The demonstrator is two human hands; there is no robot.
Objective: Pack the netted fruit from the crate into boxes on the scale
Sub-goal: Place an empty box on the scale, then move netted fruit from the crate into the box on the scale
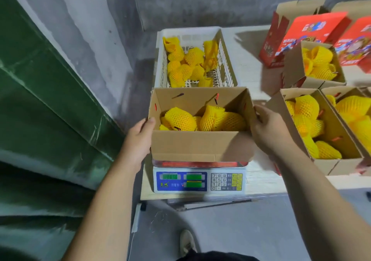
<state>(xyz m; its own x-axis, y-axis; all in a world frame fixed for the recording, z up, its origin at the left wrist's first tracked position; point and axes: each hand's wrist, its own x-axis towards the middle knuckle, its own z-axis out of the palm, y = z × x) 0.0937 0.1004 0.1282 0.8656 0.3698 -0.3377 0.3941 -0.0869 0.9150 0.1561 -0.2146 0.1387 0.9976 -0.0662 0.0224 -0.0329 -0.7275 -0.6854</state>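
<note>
Yellow mesh-patterned netting wraps the fruit in a plain brown box, with more in the white slotted crate beyond. The scale shows a blue panel and green displays. Far right stand red printed cartons; left, green sheeting.

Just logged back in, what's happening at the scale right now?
A person grips an open cardboard box sitting on the scale, left hand on its left wall and right hand on its right wall. The box holds several netted fruit. More lie in the white crate behind it. Filled boxes stand on the table to the right.
</note>
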